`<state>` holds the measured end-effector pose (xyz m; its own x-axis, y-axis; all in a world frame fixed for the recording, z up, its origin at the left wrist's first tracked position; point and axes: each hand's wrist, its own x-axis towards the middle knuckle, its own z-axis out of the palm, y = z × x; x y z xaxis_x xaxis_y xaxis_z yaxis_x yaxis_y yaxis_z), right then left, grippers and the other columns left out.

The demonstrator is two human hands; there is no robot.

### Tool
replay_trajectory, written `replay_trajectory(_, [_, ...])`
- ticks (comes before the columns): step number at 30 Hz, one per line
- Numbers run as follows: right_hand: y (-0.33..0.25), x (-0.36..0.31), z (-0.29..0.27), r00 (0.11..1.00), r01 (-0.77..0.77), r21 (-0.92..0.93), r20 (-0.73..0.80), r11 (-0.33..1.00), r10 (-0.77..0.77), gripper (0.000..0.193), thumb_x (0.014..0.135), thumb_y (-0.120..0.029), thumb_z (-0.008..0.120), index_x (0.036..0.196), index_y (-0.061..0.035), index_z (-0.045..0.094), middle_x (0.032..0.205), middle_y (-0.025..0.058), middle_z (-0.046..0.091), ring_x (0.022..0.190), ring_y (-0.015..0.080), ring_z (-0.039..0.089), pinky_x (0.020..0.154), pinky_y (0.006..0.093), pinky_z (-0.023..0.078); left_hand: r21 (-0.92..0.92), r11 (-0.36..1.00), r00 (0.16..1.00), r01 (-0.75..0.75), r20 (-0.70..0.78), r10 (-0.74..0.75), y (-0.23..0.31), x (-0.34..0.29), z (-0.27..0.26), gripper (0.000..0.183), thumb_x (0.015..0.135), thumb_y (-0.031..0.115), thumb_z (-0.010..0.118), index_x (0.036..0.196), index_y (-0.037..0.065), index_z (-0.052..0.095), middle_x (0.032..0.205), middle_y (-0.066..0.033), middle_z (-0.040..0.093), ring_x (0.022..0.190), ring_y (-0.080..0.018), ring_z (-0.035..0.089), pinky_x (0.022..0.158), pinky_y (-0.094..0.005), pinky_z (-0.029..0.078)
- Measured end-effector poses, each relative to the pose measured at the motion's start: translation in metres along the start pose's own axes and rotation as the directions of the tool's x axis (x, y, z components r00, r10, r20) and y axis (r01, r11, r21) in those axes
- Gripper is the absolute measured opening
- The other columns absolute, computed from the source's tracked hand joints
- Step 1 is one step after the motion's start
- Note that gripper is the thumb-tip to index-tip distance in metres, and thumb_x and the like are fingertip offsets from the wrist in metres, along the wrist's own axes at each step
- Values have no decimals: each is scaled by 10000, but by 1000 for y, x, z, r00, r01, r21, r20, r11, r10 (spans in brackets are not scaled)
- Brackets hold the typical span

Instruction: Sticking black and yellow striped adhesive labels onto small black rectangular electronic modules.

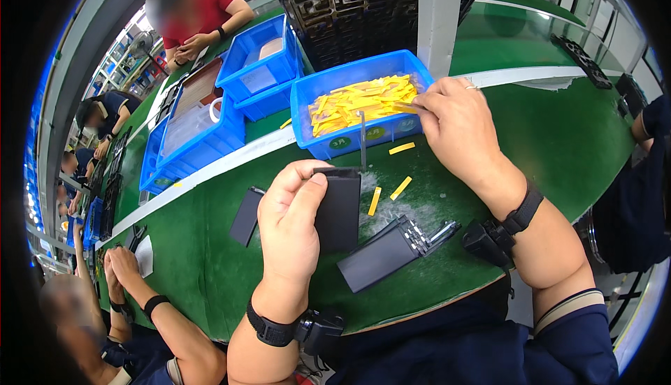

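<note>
My left hand (290,207) is closed around a flat black rectangular case (339,210), thumb on its near face, holding it upright above the green table. Over the right side of a blue bin (311,149), my right hand (458,116) pinches a thin yellow strip (407,107), partly hidden by the fingers. A heap of yellow strips (360,102) fills the bin. On the table below lie a loose yellow strip (400,188) and a couple more like it. A second black case (381,256), with metal parts at one end, rests between my forearms.
Another dark block (244,216) lies left of my left hand. Stacked blue bins (258,70) stand at the far left, and a grey post (439,22) rises behind the strip bin. Co-workers sit on the left, one's hands (122,266) near mine; another person is at the right edge.
</note>
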<state>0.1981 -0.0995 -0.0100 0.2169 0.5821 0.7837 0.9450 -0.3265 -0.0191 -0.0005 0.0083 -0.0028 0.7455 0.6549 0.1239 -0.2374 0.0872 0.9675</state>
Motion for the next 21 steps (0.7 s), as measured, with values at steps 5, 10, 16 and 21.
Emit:
replay_trajectory(5, [-44,1,-34,963,-263,613,127,745,235,400,765,-7,621,1158,-70,580,725,63,583,590,128,516,605,243,433,58,998,1000,11,1,-12,-1,-2,-2,114,863,19,481,885,-8,589,792,2,596,673,-29,514,612,-173,406])
replay_trajectory(10, [-37,-3,-27,993,-73,647,-20,759,113,230,752,-24,626,982,-20,640,720,103,601,598,203,560,562,309,444,182,980,997,-78,34,73,5,-10,8,138,850,62,477,881,-21,583,774,-24,592,676,-60,525,644,-185,412])
replay_trajectory(16, [-40,-5,-25,954,-274,789,153,550,256,127,777,-77,641,862,13,667,739,119,631,670,195,612,598,286,465,160,985,997,-64,48,57,1,-7,8,137,865,73,485,900,-21,579,816,-32,596,729,-68,534,680,-192,415])
replay_trajectory(21, [-45,-7,-25,916,-373,830,257,414,309,142,809,-108,620,857,19,661,739,119,638,666,184,612,599,288,464,94,995,998,-21,63,15,-2,-6,6,142,878,86,483,920,-20,568,821,-48,605,725,-86,561,682,-206,444])
